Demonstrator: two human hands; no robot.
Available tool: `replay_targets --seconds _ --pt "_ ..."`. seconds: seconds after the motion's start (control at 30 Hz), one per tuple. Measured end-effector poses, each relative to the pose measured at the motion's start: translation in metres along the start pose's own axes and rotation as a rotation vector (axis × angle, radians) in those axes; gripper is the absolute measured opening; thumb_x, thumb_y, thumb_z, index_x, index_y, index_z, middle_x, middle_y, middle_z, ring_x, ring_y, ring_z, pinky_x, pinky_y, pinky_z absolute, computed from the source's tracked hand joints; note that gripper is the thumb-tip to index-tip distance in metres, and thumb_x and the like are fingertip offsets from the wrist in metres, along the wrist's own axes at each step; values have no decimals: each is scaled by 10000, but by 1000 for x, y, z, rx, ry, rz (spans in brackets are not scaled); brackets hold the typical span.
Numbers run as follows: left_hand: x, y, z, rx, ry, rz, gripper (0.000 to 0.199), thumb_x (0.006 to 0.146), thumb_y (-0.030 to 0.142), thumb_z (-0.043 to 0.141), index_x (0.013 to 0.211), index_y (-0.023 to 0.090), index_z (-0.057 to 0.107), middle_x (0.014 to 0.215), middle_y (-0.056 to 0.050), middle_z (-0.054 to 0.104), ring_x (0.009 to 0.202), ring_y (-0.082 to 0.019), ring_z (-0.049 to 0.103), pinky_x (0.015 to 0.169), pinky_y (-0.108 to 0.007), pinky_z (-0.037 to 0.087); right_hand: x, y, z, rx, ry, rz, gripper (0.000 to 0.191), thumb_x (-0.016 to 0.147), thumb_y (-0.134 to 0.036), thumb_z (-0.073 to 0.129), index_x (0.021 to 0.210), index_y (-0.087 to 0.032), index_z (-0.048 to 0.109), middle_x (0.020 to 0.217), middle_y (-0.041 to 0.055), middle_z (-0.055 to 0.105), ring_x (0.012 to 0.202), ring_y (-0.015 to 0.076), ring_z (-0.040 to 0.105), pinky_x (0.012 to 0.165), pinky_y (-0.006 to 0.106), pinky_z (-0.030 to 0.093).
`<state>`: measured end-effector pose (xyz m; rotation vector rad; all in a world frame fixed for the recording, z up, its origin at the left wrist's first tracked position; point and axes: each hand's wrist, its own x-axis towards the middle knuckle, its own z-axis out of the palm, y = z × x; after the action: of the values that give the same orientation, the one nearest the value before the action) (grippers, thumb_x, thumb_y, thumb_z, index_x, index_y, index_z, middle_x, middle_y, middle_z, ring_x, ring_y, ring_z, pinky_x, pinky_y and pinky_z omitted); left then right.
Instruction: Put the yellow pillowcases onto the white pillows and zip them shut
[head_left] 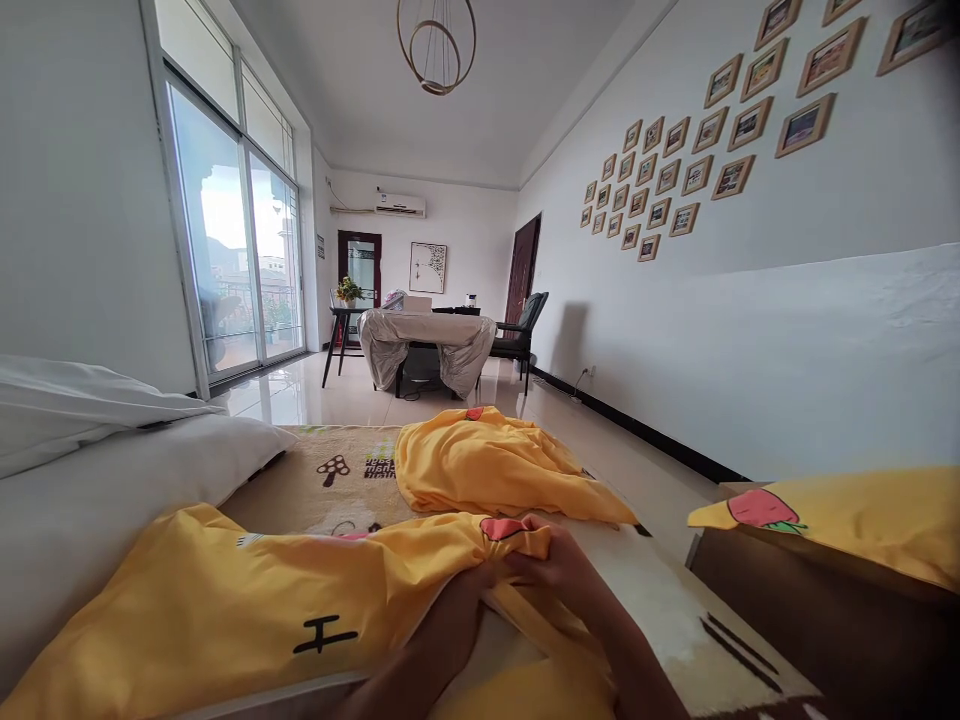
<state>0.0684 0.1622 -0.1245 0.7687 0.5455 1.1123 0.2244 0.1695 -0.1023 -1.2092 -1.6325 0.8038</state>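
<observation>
A yellow printed cloth cover (247, 590) stretches across the foreground, with a black mark and a red strawberry print at its gathered right end. My right hand (547, 562) is closed on that corner, fingers bunching the fabric. Just left of it and lower, my left hand (466, 600) is under the cloth's edge, its fingers mostly hidden by the fabric. More yellow fabric hangs below, between my forearms. Beyond my hands, a second crumpled yellow cloth (487, 465) lies on the beige patterned blanket (315, 490).
White bedding (150, 455) is piled at the left. At the right, a yellow strawberry-print cloth (862, 520) lies over a brown box-like piece (817, 600). Farther off stand a covered table (427, 328), a dark chair (525, 325) and a glass sliding door (232, 230).
</observation>
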Motion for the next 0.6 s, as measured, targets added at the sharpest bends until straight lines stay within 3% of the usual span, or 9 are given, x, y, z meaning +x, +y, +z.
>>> replay_targets --seconds 0.13,0.3,0.43,0.6 --pt "1 0 3 -109 -145 -114 248 561 164 602 780 137 714 828 -79 714 1046 -311 597 1085 -433 305 -1 0 -6 -92 -39 33 202 628 -312 739 720 -168 632 678 -16 616 639 150 522 580 250 405" --pt "-2 5 8 -164 -248 -132 300 551 146 610 832 125 715 908 -101 720 1074 -322 593 1081 -441 317 -5 -6 -13 -79 -98 -32 187 654 -319 733 746 -164 683 715 -6 647 701 173 558 635 258 440" --pt "-2 4 6 -161 -127 -146 230 560 140 627 784 133 679 889 -90 712 1052 -310 598 1062 -427 345 -5 -6 -14 -7 -133 9 262 606 -362 783 722 -160 664 712 -7 637 694 168 553 635 259 443" --pt "-2 7 2 -271 -36 -223 57 595 158 606 652 152 606 663 -41 646 858 -258 634 990 -383 412 -7 1 -11 212 -150 122 339 543 -384 829 723 -169 638 695 -16 623 709 171 562 653 267 448"
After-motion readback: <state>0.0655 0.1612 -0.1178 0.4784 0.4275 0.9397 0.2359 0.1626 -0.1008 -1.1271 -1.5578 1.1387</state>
